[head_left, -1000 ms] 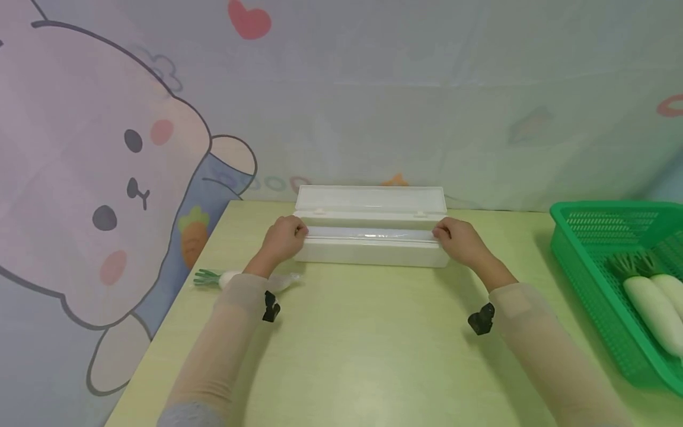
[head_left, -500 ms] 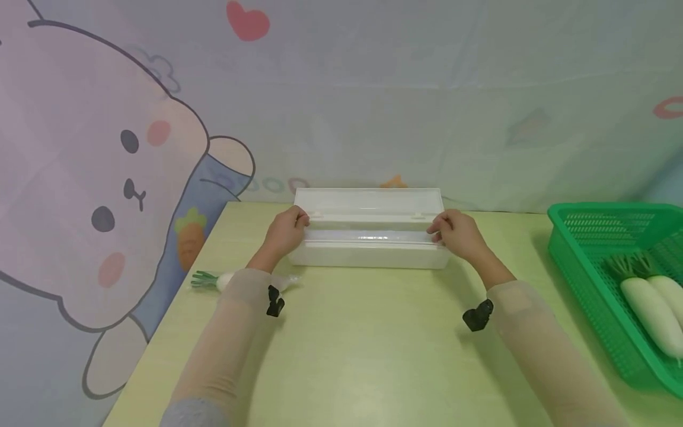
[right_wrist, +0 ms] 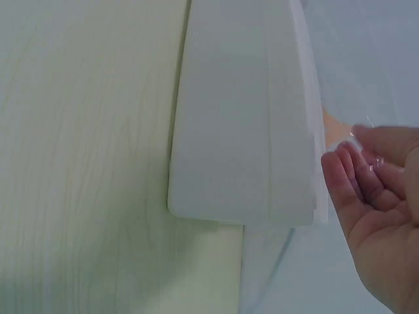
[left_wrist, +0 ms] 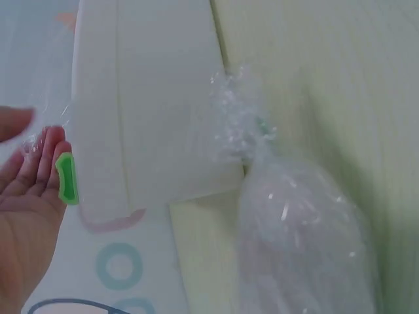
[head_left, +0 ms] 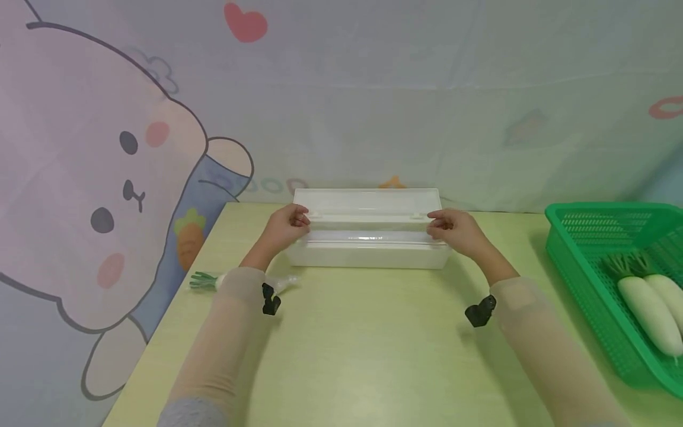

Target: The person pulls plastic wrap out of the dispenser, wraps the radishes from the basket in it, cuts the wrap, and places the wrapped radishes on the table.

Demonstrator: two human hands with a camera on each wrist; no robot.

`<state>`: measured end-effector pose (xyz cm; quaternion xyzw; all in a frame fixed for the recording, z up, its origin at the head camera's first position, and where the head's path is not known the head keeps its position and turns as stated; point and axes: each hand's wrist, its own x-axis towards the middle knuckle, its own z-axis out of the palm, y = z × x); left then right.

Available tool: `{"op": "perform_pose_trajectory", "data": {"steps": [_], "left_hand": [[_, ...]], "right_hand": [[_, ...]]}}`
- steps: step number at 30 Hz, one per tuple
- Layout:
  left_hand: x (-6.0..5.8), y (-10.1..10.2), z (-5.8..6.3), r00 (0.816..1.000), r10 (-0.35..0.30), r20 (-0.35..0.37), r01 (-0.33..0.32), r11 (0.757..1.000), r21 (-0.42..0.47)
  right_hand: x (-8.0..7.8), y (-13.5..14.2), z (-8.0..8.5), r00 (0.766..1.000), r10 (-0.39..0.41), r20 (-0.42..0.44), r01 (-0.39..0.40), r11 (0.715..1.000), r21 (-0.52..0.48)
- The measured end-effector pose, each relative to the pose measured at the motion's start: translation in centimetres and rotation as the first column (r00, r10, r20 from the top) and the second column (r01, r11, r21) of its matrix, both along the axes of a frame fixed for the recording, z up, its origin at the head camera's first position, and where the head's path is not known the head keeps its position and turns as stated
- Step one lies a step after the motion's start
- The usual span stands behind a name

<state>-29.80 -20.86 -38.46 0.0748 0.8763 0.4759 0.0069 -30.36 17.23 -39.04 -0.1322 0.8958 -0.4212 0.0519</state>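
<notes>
A long white cling film dispenser [head_left: 368, 256] lies across the far side of the table, its lid [head_left: 368, 201] raised at the back and the shiny film roll showing inside. My left hand [head_left: 285, 227] is at its left end. In the left wrist view the fingers [left_wrist: 46, 157] are nearly straight, the thumb is apart from them, and clear cling film clings at the fingertips. At the right end my right hand [head_left: 459, 231] has bent fingers [right_wrist: 344, 180] with the thumb over them, pinching cling film [right_wrist: 376, 163] that glints at the tips.
A bagged white radish [left_wrist: 301, 248] with green stalks lies on the table [head_left: 368, 356] beneath the left wrist. On the right stands a green basket [head_left: 581, 296] holding white radishes [head_left: 648, 314]. A cartoon-printed cloth [head_left: 341, 95] hangs behind the table.
Both hands have moved slightly up and back from the dispenser's front edge. The left thumb and fingers have loosened apart, and the right fingers have spread a little.
</notes>
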Motion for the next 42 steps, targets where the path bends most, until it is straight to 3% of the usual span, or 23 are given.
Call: {"op": "perform_pose_trajectory", "data": {"steps": [3, 7, 11, 18, 23, 27, 32, 42], "left_hand": [[-0.3, 0.3, -0.3, 1.000, 0.007, -0.026, -0.008, 0.999, -0.044], [-0.5, 0.9, -0.7, 0.996, 0.067, -0.059, -0.072, 0.992, -0.100], [-0.9, 1.4, -0.6, 0.991, 0.113, -0.075, -0.120, 0.989, -0.087], [-1.7, 1.9, 0.0, 0.987, 0.148, -0.061, -0.149, 0.989, -0.004], [-1.9, 1.9, 0.5, 0.984, 0.161, -0.073, -0.158, 0.986, 0.046], [-2.0, 2.0, 1.1, 0.980, 0.183, -0.082, -0.176, 0.981, 0.088], [-2.2, 2.0, 1.9, 0.976, 0.213, -0.039, -0.207, 0.969, 0.134], [-2.3, 2.1, 3.0, 0.987, 0.161, -0.015, -0.146, 0.930, 0.336]], "right_hand": [[-0.1, -0.3, -0.3, 0.999, -0.007, -0.037, 0.009, 0.999, 0.045], [0.0, -0.8, -0.4, 0.996, -0.064, -0.068, 0.068, 0.996, 0.054], [0.2, -0.9, -0.2, 0.988, -0.127, -0.087, 0.131, 0.990, 0.050], [0.3, -0.7, 0.6, 0.978, -0.186, -0.094, 0.190, 0.981, 0.040], [0.1, -0.5, 1.4, 0.981, -0.181, -0.069, 0.181, 0.983, 0.002], [0.1, -0.3, 2.0, 0.985, -0.173, -0.021, 0.172, 0.983, -0.064], [0.0, -0.1, 2.8, 0.986, -0.167, 0.017, 0.168, 0.974, -0.151], [-0.2, 0.3, 4.5, 0.990, -0.131, 0.046, 0.137, 0.970, -0.199]]}}
